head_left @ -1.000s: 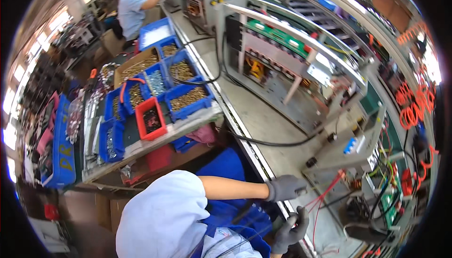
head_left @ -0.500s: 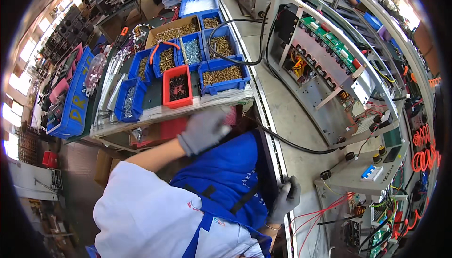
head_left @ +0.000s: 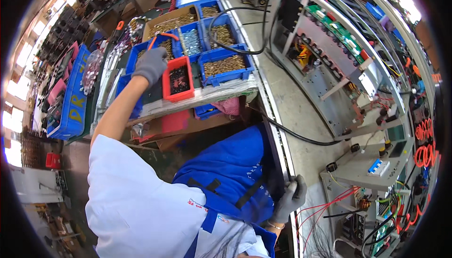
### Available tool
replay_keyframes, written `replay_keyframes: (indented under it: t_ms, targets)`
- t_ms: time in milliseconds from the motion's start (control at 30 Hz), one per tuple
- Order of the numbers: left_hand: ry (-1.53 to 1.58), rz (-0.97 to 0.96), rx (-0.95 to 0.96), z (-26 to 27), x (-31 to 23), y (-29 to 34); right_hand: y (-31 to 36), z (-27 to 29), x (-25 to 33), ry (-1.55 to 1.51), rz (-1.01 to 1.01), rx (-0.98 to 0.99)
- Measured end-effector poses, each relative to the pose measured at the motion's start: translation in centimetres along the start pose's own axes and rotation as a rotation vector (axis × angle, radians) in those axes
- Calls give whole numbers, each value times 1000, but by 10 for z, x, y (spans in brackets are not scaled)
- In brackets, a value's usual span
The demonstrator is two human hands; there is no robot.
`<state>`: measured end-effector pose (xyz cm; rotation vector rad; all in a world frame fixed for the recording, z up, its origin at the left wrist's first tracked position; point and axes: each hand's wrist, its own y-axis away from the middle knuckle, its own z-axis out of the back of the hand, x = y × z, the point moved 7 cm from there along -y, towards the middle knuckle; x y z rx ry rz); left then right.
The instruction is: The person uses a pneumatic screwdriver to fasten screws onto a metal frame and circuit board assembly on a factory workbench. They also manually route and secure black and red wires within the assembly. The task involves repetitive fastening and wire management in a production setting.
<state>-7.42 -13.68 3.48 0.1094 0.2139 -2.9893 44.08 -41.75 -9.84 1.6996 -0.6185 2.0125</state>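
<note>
My left hand (head_left: 151, 65), in a grey glove, reaches over the parts bins at the left. Its fingers are curled at one handle of the orange-handled pliers (head_left: 168, 35), which lie across the blue bins; the glove hides that handle's lower end. Just right of this hand is a red bin (head_left: 178, 80) of small black screws. My right hand (head_left: 291, 199), also gloved in grey with dark fingertips, stays low at the metal bench edge (head_left: 278, 145). Its fingers are bent together, and whatever may be between them is hidden.
Blue bins of brass-coloured fasteners (head_left: 225, 65) and silver fasteners (head_left: 191, 42) fill the side table. An open metal chassis (head_left: 325, 88) with green circuit boards stands on the right. A black cable (head_left: 301, 137) crosses the bench; red wires (head_left: 325, 207) hang beside my right hand.
My left hand has swung left and away from me, from the table's front edge to the pliers on the bins. The right hand stays at the bench edge. The view has shifted slightly.
</note>
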Motion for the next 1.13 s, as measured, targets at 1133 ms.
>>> replay_keyframes:
  t_ms: [1133]
  targets:
    - [209, -724, 733, -126, -118, -108, 312, 343, -151, -1621, -48, -767]
